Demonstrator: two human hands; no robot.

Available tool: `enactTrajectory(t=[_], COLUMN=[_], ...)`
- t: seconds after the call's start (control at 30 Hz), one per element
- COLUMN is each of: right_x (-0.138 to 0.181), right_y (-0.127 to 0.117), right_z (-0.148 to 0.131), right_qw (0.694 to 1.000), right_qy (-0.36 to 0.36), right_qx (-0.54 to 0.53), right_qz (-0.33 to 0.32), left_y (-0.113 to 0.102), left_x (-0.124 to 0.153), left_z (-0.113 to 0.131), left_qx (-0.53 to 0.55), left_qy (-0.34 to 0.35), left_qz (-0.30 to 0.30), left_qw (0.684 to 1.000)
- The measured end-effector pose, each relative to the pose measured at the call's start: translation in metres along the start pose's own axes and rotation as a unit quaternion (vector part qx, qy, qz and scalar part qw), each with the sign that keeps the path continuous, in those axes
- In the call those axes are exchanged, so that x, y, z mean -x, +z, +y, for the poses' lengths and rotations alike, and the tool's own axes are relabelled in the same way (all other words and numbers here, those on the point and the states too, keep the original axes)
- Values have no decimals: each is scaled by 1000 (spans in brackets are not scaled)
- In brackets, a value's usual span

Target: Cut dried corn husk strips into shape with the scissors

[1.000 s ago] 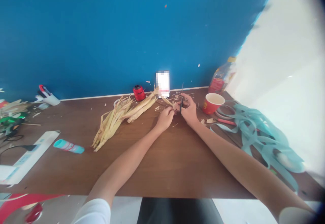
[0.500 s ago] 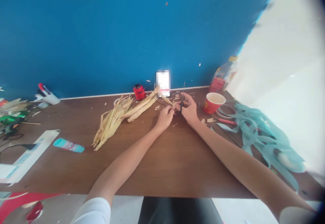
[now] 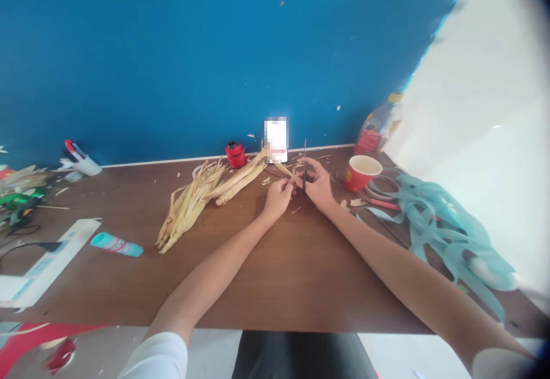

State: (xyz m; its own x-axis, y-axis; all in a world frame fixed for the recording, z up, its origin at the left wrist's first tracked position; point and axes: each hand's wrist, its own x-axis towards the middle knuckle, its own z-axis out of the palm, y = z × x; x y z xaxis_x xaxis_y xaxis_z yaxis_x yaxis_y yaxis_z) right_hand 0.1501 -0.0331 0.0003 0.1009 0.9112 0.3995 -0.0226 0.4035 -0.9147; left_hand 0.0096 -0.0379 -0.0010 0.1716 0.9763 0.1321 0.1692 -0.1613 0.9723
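My left hand is closed on a thin strip of dried corn husk, which angles up from the fingertips. Close against it on the right, my right hand grips a pair of dark scissors, their blades pointing up and away from me. The right fingertips also come near the husk piece; whether they pinch it cannot be made out. Left of the hands lie a bundle of dried corn husks and a longer husk piece.
On the brown table, a red paper cup stands right of my hands, beside tangled teal ribbon. A red ribbon roll and a bottle stand by the blue wall. Leftward lie a teal tube and a power strip.
The scissors have swung slightly to the left and stand more upright. My right hand has shifted a little to the left; the left hand has barely moved.
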Motion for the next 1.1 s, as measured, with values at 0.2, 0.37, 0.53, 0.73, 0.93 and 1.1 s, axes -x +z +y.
enactTrajectory(t=[0.2,0.37,0.53,0.73,0.93,1.1], right_x=[2,2,2,1,3,2], right_y=[1,2,2,2,4,2], right_z=[-5,-6,-5,-5,-3,-2], right_qw=[1000,999,1000,1000,1000,1000], right_qy=[-11,-18,-1,8,-11,-15], right_qx=[21,28,20,1,-2,15], right_qz=[-1,10,4,-12,-24,-13], left_y=[-2,-1,0,0,-1,-2], left_x=[-1,-2,-1,-1,-2,0], left_z=[-3,-3,0,-3,-6,-3], left_qx=[-3,3,5,-6,-20,-21], left_qy=[12,13,0,4,26,19], left_qz=[6,-14,-22,-32,-11,-7], left_qw=[1000,1000,1000,999,999,1000])
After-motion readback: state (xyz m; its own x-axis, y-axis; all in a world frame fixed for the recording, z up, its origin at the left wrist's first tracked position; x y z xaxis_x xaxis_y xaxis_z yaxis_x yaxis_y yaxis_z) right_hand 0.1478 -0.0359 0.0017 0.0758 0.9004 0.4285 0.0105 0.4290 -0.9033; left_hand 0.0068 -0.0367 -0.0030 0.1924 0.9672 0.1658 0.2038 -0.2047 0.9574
